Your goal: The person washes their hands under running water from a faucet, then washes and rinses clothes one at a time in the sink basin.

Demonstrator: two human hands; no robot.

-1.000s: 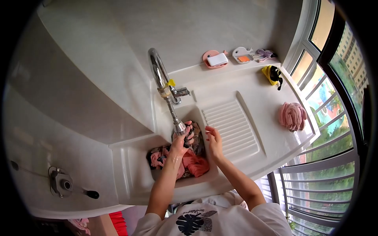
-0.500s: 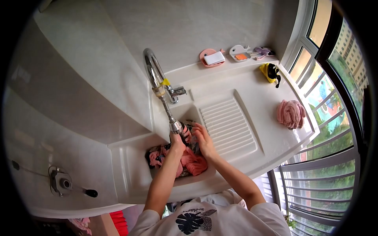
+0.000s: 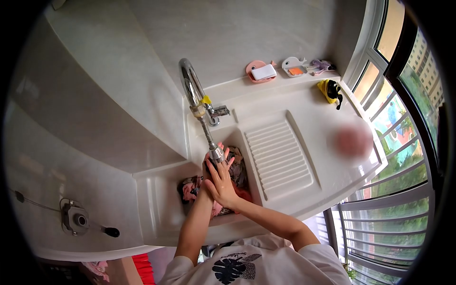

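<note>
A chrome faucet (image 3: 192,88) bends over the white sink, its spray head (image 3: 216,154) just above my hands. My right hand (image 3: 222,183) has its fingers spread and lies across my left hand and wrist, holding nothing. Most of my left hand (image 3: 208,172) is hidden beneath it and the spray head; some fingertips show beyond, and its grip cannot be made out. Below both hands, wet clothes (image 3: 238,168) in dark, patterned and pink cloth lie in the basin.
A ribbed washboard (image 3: 280,159) is right of the basin. Farther right sit a blurred pink cloth bundle (image 3: 354,141) and a yellow and black item (image 3: 329,91). Along the back ledge are a pink soap dish (image 3: 256,80) with white soap and a white whale dish (image 3: 290,63).
My right hand has moved left from beside the basin's right edge, past the spray head, onto my left hand and wrist. The clothes stay in the basin.
</note>
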